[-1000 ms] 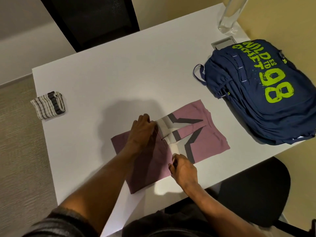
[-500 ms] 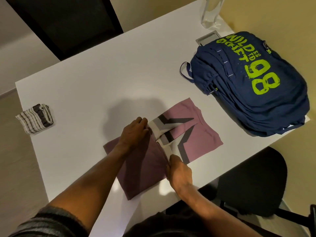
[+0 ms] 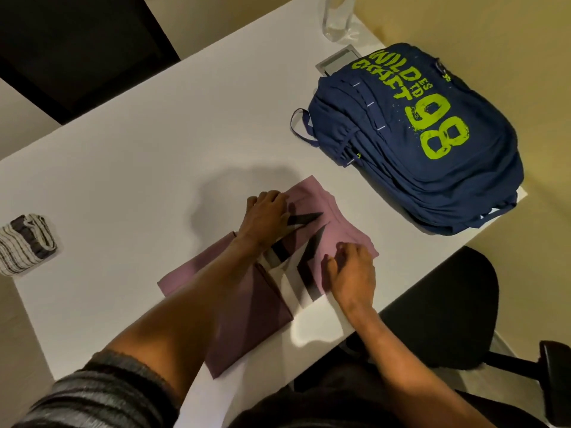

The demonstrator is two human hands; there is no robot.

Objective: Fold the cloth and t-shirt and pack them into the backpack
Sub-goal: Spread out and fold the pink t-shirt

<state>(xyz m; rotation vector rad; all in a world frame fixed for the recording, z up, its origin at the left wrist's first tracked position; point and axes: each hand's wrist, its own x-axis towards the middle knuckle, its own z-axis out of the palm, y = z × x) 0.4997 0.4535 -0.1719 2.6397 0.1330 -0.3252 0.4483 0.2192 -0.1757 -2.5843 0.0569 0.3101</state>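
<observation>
The left hand (image 3: 265, 214) and right hand (image 3: 352, 273) have been shifted from the crease onto the far half of the t-shirt (image 3: 343, 234), fingers laid flat (nothing visibly pinched). A further fold is judged due.

left hand (image 3: 267, 216) flat, palm down, right hand (image 3: 352, 273) palm down, fingers relaxed

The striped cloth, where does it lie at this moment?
In the head view the striped cloth lies at the left edge of the table, left of the pink t-shirt; the blue backpack is on the right side.
</observation>
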